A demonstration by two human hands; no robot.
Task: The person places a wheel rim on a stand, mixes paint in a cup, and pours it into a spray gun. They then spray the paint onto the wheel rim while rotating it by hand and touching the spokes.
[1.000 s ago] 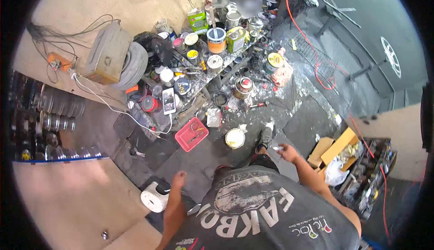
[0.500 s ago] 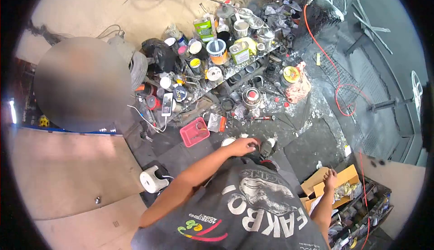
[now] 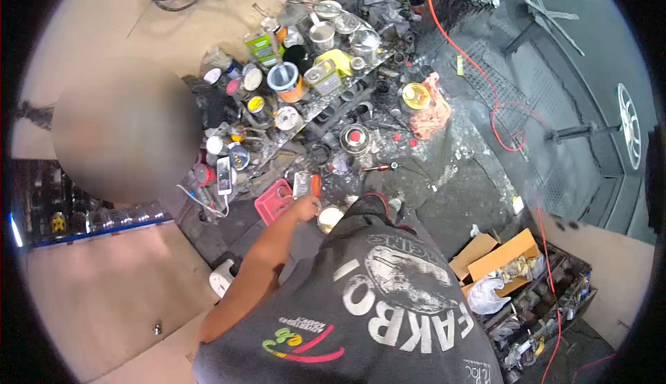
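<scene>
My left hand [image 3: 305, 208] is down by the floor in front of me, its fingers curled at the left rim of a pale round cup [image 3: 331, 219]. The finger ends are small and partly hidden there. Just left of the hand lies a pink plastic tray [image 3: 266, 208], and behind it a clear packet with an orange part [image 3: 316, 185]. My right hand is out of view, hidden by the dark printed shirt [image 3: 409, 280] or beyond it.
Paint cans [image 3: 286, 83] and tins crowd a low bench [image 3: 316, 122] ahead. A phone [image 3: 223, 176] on a white cable leans at its left end. A red hose [image 3: 483, 72] runs down the right side, near an open cardboard box [image 3: 503, 256].
My left hand has moved from in front of my body leftward to the cup. My right hand, earlier beside the cardboard box, has gone out of sight. The view has shifted.
</scene>
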